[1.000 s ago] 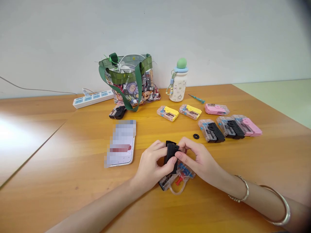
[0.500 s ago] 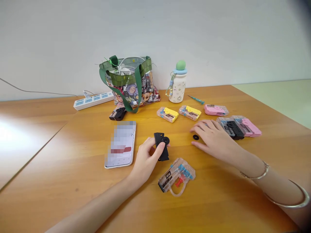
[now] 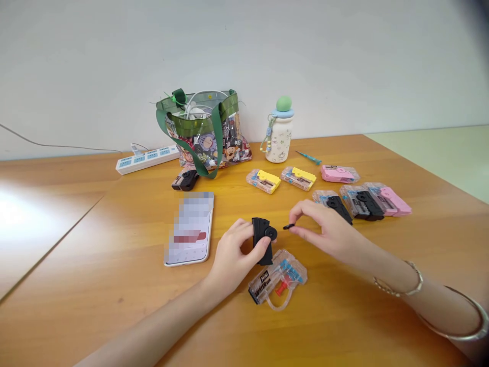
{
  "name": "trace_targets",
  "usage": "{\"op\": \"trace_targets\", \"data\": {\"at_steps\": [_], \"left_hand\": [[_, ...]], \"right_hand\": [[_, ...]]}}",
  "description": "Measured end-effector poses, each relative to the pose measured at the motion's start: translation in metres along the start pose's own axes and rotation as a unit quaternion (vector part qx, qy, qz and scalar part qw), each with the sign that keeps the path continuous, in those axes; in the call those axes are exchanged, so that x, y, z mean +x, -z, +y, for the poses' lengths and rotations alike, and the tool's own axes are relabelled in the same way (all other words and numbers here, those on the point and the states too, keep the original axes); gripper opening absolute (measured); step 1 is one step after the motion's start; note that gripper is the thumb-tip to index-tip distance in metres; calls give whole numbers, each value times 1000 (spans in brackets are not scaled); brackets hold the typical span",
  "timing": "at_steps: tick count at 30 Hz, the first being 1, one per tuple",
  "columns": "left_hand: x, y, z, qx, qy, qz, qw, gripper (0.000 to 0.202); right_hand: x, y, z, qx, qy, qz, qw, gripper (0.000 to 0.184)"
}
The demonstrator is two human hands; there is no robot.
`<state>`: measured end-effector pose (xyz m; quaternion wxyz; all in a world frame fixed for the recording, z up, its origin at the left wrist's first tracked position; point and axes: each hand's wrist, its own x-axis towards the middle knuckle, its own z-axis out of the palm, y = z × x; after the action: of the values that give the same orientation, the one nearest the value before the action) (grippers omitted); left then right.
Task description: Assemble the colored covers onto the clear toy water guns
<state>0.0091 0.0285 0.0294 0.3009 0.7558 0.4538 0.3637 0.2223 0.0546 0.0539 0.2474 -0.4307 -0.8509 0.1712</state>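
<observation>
My left hand [image 3: 237, 252] grips a black plastic cover [image 3: 263, 243] with a round knob on its right side, thumb in front and fingers behind. Between the thumb and forefinger of my right hand [image 3: 324, 224] is a small black disc [image 3: 289, 227], seen nearly edge-on, just right of the cover and apart from it. Below both hands a clear mini water gun [image 3: 277, 280] lies on its side on the table, with blue parts and a red trigger inside. Behind my right hand rests another water gun with a black cover [image 3: 339, 208], partly hidden by that hand.
A phone [image 3: 191, 229] lies left of my left hand. Several folded water guns, including a yellow one [image 3: 298, 178] and a pink one [image 3: 393, 201], lie farther back. A clear bag [image 3: 206, 135], bottle [image 3: 280, 135], screwdriver [image 3: 309, 157] and power strip [image 3: 148, 159] stand or lie near the wall.
My right hand has picked the black disc up off the table and moved it left toward the cover. My left hand has shifted slightly right and nearer with the cover.
</observation>
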Motion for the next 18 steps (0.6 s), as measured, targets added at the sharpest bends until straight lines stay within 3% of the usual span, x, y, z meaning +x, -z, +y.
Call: {"op": "trace_targets", "data": {"at_steps": [4,8,13,18], "left_hand": [[1,0,0,-7,2,6,1000,17],[0,1,-1,-29,1,32,999,10],[-1,1,-1,5,-44,42,998,17],[-1,-2,-5,-4,-48,40,998,19]], "right_hand": [[-4,-10,-14,176,-14,-17,984,6],[-6,-13,-16,309,-50,-10,950,8],[-2,-11,-13,345,-66,17,936,15],[-1,-9,-14,404,-96,-40,909,23]]}}
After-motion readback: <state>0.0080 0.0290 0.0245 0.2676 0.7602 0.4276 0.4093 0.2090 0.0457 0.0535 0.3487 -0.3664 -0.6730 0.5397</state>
